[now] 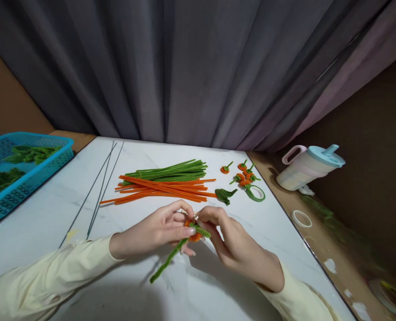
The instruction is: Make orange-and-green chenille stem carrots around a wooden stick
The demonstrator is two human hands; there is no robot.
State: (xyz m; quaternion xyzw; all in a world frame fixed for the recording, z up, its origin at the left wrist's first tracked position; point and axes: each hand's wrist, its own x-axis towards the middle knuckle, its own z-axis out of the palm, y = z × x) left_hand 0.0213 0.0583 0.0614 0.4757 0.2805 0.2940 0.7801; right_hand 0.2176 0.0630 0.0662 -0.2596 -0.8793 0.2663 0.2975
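My left hand [166,227] is closed around a small orange pipe-cleaner fruit [194,236], its thumb pressed on the top. A green pipe cleaner [169,261] crosses the fruit, with a long end hanging toward me and a short end pointing right. At the fruit's upper right edge, the thumb and fingers of my right hand [224,232] are pinched together; what lies exactly between those fingertips is hidden. Just beyond my hands lie a bundle of orange pipe cleaners [171,189], a bundle of green ones [171,171] and a dark green leaf-shaped piece [225,195].
Several orange fruits with green stems [241,179] lie right, beside green tape [262,199]. A white roll [302,219] and tumbler [306,167] stand past the table's right edge. Thin wires [100,191] lie left, near a blue basket [51,167] of green leaves. A grey curtain [191,71] hangs behind.
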